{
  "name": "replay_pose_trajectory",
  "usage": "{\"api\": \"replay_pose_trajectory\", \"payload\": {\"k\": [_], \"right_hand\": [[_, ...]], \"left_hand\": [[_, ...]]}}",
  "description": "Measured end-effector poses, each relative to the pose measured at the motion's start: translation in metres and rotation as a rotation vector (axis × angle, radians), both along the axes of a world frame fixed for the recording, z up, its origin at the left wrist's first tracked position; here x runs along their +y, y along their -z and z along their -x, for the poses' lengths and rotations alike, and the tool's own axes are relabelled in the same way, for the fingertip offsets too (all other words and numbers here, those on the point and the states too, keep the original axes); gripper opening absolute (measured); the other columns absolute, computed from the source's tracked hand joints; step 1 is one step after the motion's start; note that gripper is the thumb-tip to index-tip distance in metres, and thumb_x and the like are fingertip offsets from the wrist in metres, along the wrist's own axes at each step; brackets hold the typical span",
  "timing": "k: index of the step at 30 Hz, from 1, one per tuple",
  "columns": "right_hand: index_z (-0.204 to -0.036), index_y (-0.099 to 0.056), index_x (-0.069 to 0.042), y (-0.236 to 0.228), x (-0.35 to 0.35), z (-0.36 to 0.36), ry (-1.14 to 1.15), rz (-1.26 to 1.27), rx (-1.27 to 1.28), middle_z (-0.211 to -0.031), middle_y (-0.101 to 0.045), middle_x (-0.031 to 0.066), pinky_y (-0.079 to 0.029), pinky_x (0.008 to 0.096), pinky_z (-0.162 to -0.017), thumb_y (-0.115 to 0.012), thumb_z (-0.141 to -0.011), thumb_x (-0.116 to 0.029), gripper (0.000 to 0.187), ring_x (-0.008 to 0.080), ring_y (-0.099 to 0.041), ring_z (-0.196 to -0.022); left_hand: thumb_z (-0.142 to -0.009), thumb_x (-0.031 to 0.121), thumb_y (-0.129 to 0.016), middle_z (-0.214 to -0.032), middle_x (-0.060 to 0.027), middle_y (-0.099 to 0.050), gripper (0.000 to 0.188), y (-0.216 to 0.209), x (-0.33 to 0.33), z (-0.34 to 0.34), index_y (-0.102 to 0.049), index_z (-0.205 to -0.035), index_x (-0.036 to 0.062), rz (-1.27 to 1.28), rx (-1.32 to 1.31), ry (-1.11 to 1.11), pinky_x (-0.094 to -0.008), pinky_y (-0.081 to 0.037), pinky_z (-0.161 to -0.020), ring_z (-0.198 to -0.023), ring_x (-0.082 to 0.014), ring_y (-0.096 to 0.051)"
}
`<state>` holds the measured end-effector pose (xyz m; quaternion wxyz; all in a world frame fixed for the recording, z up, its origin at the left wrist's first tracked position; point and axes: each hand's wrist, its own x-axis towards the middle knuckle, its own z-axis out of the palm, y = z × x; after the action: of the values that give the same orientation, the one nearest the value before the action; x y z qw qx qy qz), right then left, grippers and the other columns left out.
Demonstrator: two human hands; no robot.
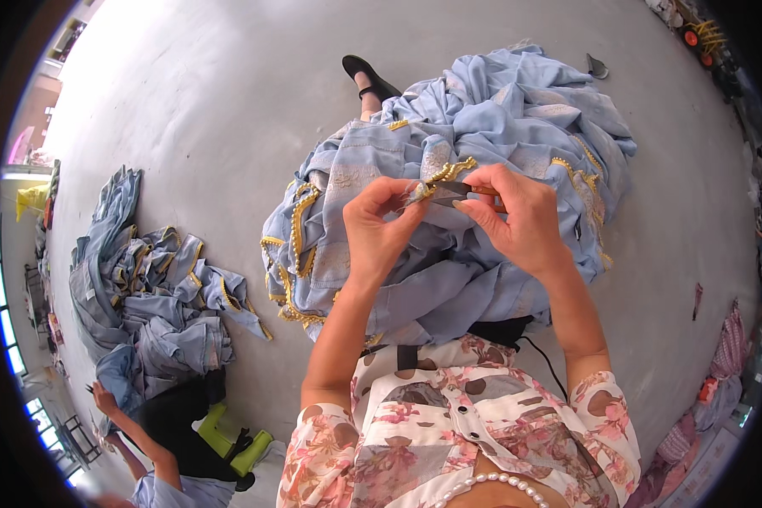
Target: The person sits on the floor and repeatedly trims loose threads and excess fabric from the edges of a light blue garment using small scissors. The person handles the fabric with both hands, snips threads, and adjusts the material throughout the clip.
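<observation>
A large heap of light blue fabric (499,127) with woven pale patches and gold beaded edging lies over my lap and down onto the floor. My left hand (376,227) pinches a frayed corner of the fabric, with loose threads showing between thumb and fingers. A strip of gold trim (454,170) runs from that corner. Closed around a pair of thread snips (455,187), my right hand (523,222) holds the dark blades spread apart beside the pinched corner. Part of the brownish handle shows between the fingers.
To the left, another person's hand (104,398) is beside a second heap of blue gold-edged fabric (157,296). A lime-green seat (222,436) stands near that person. A small dark object (597,66) lies on the grey floor (254,93) beyond the heap. Pink checked cloth (726,343) lies at right.
</observation>
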<state>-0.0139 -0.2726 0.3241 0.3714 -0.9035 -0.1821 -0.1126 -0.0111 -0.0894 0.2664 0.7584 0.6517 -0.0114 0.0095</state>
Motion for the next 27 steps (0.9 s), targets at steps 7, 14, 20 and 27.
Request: {"api": "replay_pose_trajectory", "payload": {"k": [7, 14, 20, 27], "right_hand": [[-0.087, -0.056, -0.007, 0.016, 0.003, 0.001, 0.017, -0.014, -0.053, -0.064, -0.059, 0.0038, -0.043, 0.0294, -0.048, -0.073, -0.078, -0.025, 0.026, 0.0182, -0.058, -0.052], [-0.085, -0.057, -0.007, 0.013, 0.002, 0.003, 0.047, -0.052, -0.031, -0.065, -0.060, 0.0034, -0.043, 0.0294, -0.047, -0.074, -0.077, -0.025, 0.026, 0.0184, -0.059, -0.053], [-0.083, -0.057, -0.008, 0.016, 0.005, 0.004, 0.050, 0.023, -0.140, -0.064, -0.059, 0.0035, -0.043, 0.0300, -0.047, -0.074, -0.077, -0.025, 0.025, 0.0189, -0.058, -0.052], [-0.084, -0.058, -0.006, 0.020, 0.003, 0.005, 0.077, 0.035, -0.137, -0.066, -0.060, 0.0036, -0.044, 0.0275, -0.049, -0.073, -0.079, -0.023, 0.023, 0.0172, -0.058, -0.055]], "left_hand": [[-0.079, -0.004, -0.066, -0.082, 0.0005, -0.064, 0.010, -0.006, -0.002, 0.000, -0.066, -0.089, -0.0026, -0.103, 0.061, 0.120, -0.0192, -0.047, -0.071, -0.075, -0.0044, -0.058], [-0.078, -0.003, -0.065, -0.078, 0.0013, -0.064, 0.009, -0.007, -0.002, 0.000, -0.067, -0.087, -0.0029, -0.083, 0.076, 0.139, -0.0183, -0.046, -0.067, -0.074, -0.0041, -0.058], [-0.078, -0.003, -0.064, -0.078, 0.0007, -0.065, 0.010, -0.006, -0.002, -0.001, -0.067, -0.087, -0.0034, -0.114, 0.104, 0.144, -0.0178, -0.046, -0.065, -0.073, -0.0035, -0.057], [-0.077, -0.004, -0.064, -0.079, 0.0003, -0.065, 0.011, -0.003, -0.001, -0.001, -0.067, -0.088, -0.0041, -0.142, 0.120, 0.156, -0.0174, -0.046, -0.065, -0.073, -0.0031, -0.058]]}}
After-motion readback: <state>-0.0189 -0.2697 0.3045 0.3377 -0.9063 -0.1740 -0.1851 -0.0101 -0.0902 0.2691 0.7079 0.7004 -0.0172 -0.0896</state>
